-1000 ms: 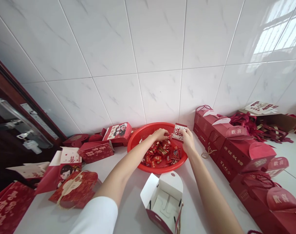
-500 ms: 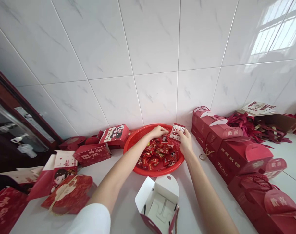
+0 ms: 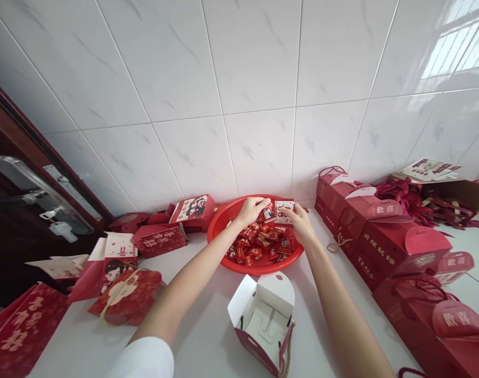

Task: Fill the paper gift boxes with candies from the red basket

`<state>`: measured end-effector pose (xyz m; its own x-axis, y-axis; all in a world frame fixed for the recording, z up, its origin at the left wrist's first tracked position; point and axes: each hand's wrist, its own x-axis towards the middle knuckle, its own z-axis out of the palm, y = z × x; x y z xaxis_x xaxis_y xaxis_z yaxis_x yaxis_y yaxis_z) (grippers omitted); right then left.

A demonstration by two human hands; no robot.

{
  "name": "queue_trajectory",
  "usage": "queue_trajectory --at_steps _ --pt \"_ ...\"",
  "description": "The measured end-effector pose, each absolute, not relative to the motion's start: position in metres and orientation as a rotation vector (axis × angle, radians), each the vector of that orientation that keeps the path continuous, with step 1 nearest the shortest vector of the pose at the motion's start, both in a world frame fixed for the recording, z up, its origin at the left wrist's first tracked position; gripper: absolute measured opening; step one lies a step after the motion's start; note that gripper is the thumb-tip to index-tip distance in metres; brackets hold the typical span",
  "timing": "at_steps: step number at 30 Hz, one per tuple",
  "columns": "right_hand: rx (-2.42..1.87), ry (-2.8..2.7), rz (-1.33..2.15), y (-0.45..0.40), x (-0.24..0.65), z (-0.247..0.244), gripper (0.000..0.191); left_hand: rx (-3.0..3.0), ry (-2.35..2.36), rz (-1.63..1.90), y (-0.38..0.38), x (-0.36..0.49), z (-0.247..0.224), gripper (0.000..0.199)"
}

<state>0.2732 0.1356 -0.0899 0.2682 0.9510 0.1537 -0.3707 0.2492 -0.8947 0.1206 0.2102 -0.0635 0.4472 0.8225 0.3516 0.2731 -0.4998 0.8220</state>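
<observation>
Over the red plastic basket (image 3: 259, 271), my left hand (image 3: 252, 210) is closed in a pinch on a small red packet with a printed picture (image 3: 268, 211). My right hand (image 3: 301, 224) grips a white packet with red patterns (image 3: 283, 214) by its right side. The two packets are side by side, close together. Beneath them, several red-wrapped candies (image 3: 257, 247) fill the basket. In front of the basket, between my forearms, stands an open gift box (image 3: 265, 320), white inside, with its flaps up and a cord at its right side.
A row of closed red gift boxes (image 3: 365, 226) lines the right side. Behind it, a carton (image 3: 464, 190) and dark red ribbons (image 3: 401, 194) lie by the tiled wall. Several red boxes (image 3: 158, 241) stand on the left, near a door with a metal handle (image 3: 34, 194).
My left hand has brought the red packet up from the candies, next to the white patterned one. My right hand keeps its packet. The camera view has shifted slightly.
</observation>
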Motion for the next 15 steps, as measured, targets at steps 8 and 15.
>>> queue_trajectory --at_steps 8,15 --pt "-0.905 -0.797 1.061 0.139 0.276 -0.092 0.024 2.04 0.897 0.6 0.21 0.107 -0.062 0.039" --pt "-0.934 -0.738 0.947 0.146 0.277 -0.098 0.018 2.333 0.906 0.083 0.219 0.1 -0.064 0.019"
